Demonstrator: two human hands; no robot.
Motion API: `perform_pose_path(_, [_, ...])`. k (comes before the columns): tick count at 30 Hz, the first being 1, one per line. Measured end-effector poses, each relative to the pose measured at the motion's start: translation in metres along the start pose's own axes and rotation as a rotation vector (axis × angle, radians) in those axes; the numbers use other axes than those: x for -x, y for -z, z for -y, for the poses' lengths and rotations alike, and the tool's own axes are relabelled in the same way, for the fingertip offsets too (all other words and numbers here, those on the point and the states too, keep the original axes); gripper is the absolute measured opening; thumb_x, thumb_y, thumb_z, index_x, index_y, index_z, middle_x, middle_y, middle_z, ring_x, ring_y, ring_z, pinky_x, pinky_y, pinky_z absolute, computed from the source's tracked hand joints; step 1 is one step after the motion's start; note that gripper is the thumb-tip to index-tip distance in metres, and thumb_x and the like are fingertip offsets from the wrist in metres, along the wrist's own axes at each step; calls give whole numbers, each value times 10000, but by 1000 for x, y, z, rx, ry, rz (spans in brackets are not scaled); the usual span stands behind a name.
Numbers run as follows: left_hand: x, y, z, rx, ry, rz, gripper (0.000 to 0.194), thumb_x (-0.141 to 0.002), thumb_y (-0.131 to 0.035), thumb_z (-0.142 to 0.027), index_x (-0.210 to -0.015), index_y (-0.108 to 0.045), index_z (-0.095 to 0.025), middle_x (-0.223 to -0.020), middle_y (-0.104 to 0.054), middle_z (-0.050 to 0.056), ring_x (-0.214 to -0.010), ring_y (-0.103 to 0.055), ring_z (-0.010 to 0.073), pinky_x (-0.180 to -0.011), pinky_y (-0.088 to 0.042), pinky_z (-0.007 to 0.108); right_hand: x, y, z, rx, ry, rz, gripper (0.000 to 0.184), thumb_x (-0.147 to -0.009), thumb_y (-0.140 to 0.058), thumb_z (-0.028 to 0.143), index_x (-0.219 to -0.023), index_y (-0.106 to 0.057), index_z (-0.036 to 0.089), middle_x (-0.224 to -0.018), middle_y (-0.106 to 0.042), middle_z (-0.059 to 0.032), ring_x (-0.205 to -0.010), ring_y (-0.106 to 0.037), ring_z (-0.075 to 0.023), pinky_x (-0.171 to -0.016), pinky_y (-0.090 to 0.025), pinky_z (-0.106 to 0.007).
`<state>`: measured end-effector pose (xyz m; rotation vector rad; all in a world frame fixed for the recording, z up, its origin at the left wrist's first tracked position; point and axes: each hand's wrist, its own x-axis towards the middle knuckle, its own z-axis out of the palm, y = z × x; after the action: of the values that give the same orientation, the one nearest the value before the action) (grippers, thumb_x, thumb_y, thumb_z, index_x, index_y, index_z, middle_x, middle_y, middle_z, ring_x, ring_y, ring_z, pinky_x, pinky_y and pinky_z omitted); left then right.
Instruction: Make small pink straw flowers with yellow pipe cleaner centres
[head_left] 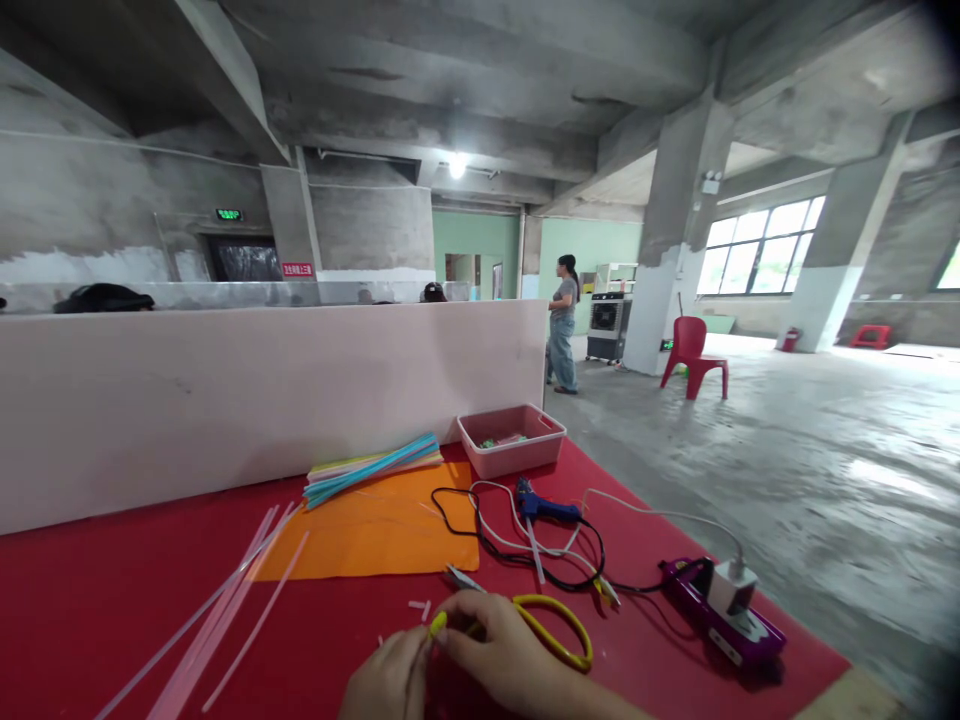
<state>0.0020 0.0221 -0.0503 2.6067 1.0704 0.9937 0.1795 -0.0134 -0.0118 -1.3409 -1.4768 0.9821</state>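
Note:
My left hand (388,678) and my right hand (514,652) meet at the front of the red table, fingertips together. Between them is a small bright yellow piece (438,625), pinched by both hands; its exact kind is too small to tell. Scissors with yellow handles (574,630) lie beside and partly under my right hand, one blade tip showing past the knuckles. Just beyond my fingers are a few short pink offcuts (420,605).
Long pink strips (217,620) lie at left. Blue pipe cleaners or sticks (375,470) rest on an orange sheet (435,550). Behind are a pink bin (510,458) and a white partition (262,390). A blue glue gun (551,508), cables and a purple power strip (720,620) occupy the right. One person (564,320) stands beyond.

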Motion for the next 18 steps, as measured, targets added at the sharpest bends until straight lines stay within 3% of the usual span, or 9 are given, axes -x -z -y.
perform_pose_path(6, [-6, 8, -13, 290, 160, 78, 357, -966, -402, -373, -765, -643, -203, -691, -698, 39, -627, -650, 150, -591, -466, 202, 1, 1, 0, -6, 61, 10, 117, -745, -606, 159, -792, -713, 159, -732, -708, -23, -677, -610, -144, -616, -416, -223])
perform_pose_path(9, [-8, 8, -17, 504, 309, 129, 450, -930, -449, -506, -653, -590, -181, -603, -631, 31, -583, -586, 139, -573, -423, 208, 2, 2, 0, -22, 68, 8, 94, -733, -630, 167, -780, -711, 155, -712, -701, -23, -670, -606, -147, -610, -408, -226])
perform_pose_path(14, [-10, 0, -16, 1010, 619, 258, 580, -730, -576, -736, -643, -555, -163, -475, -481, -33, -395, -328, 66, -411, -201, 202, 3, 4, 7, -88, 95, 40, 110, -750, -631, 195, -810, -711, 148, -730, -708, -31, -696, -627, -155, -662, -438, -243])
perform_pose_path(18, [-11, -1, -12, 1221, 684, 345, 611, -613, -686, -739, -652, -577, -139, -420, -435, -53, -374, -289, 41, -417, -152, 194, 6, 8, 14, -142, 114, 102, 199, -761, -659, 250, -923, -726, 155, -790, -726, -36, -746, -647, -159, -697, -457, -245])
